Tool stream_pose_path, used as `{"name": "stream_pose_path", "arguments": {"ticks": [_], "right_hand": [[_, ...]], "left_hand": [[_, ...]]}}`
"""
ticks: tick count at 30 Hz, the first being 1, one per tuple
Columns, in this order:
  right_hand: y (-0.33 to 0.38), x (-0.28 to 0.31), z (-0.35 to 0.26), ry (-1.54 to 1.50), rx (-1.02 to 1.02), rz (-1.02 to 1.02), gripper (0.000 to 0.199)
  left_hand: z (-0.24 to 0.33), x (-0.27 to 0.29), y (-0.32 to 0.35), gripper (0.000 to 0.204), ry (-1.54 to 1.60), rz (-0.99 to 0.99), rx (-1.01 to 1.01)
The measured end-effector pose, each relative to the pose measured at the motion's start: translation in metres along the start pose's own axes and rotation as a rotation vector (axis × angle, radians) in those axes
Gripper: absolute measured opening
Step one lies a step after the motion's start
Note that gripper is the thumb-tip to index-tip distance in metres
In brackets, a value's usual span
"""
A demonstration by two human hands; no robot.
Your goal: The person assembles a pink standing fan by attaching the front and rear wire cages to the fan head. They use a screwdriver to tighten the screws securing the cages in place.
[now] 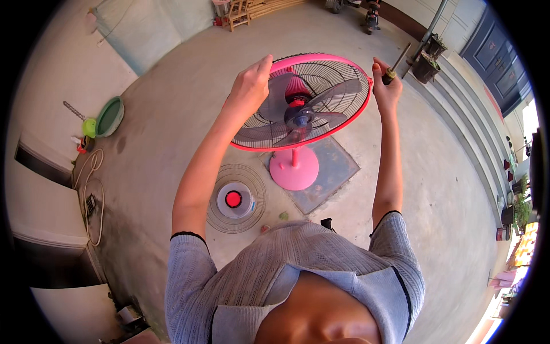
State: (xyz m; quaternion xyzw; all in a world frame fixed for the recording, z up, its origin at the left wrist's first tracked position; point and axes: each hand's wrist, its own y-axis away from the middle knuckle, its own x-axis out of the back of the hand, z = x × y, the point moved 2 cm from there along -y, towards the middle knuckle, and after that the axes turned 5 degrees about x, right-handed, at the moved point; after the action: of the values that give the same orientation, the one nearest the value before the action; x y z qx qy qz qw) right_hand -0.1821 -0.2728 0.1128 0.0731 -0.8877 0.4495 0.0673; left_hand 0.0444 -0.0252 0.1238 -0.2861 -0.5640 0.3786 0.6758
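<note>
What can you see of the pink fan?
The pink fan stands on a round pink base overlapping a grey floor slab, its head tilted. A pink stem carries a black wire guard with a pink-red rim; smoky see-through blades, plastic-looking and unblurred, surround a dark hub, no grille over their near side. The left hand grips the rim's upper left; the right hand, holding a screwdriver, is at its right edge, contact unclear.
</note>
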Motion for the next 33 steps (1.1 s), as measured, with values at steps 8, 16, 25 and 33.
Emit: {"name": "stream_pose_path", "arguments": {"ticks": [8,16,25,33], "right_hand": [[0.059,0.069,0.046,-0.233,-0.52,-0.106,0.038],[0.101,0.082,0.035,-0.939,-0.809,-0.316,0.021],[0.125,0.071,0.021,-1.195,-0.904,-0.399,0.02],[0.201,0.031,0.024,-1.062,-0.836,-0.872,0.023]], "left_hand": [[0.001,-0.005,0.004,0.039,-0.091,0.034,0.019],[0.023,0.008,-0.005,0.036,-0.063,-0.141,0.216],[0.111,0.003,-0.011,0.043,-0.064,0.166,0.048],[0.162,-0.056,0.121,0.031,0.171,-0.12,0.296]]}}
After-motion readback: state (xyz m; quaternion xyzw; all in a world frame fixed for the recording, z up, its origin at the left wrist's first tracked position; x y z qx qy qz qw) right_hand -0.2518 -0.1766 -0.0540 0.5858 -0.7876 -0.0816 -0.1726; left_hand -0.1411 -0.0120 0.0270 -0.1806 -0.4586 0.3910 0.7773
